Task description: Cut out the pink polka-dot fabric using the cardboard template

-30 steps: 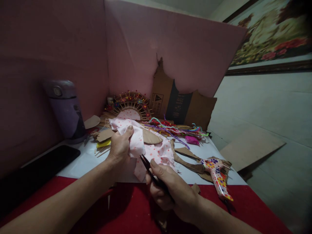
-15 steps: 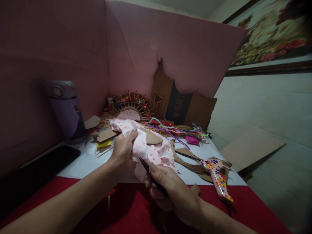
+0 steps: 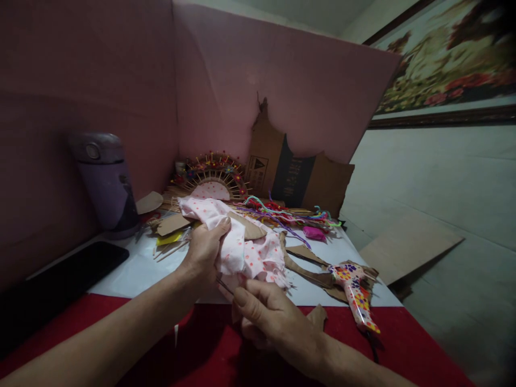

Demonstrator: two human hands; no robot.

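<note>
My left hand (image 3: 205,248) is closed on a bunched piece of pink fabric with red dots (image 3: 245,252), lifted a little over the white sheet (image 3: 133,269). Just below it, my right hand (image 3: 269,318) is closed around small dark scissors (image 3: 224,284); only their thin tip shows, slipped under the fabric's lower edge. A cardboard cutout (image 3: 248,228) lies under the cloth.
A purple flask (image 3: 105,180) and a black phone (image 3: 60,279) sit at the left. A stick-and-bead fan piece (image 3: 213,174), coloured pipe cleaners (image 3: 290,215), a pink lump (image 3: 313,233), cardboard scraps (image 3: 310,269) and a flowered glue gun (image 3: 357,295) lie around. Pink boards enclose the back.
My right hand has moved left and up, bringing the scissors in under the fabric so the blades are now mostly hidden. My left hand shifted its grip slightly on the cloth.
</note>
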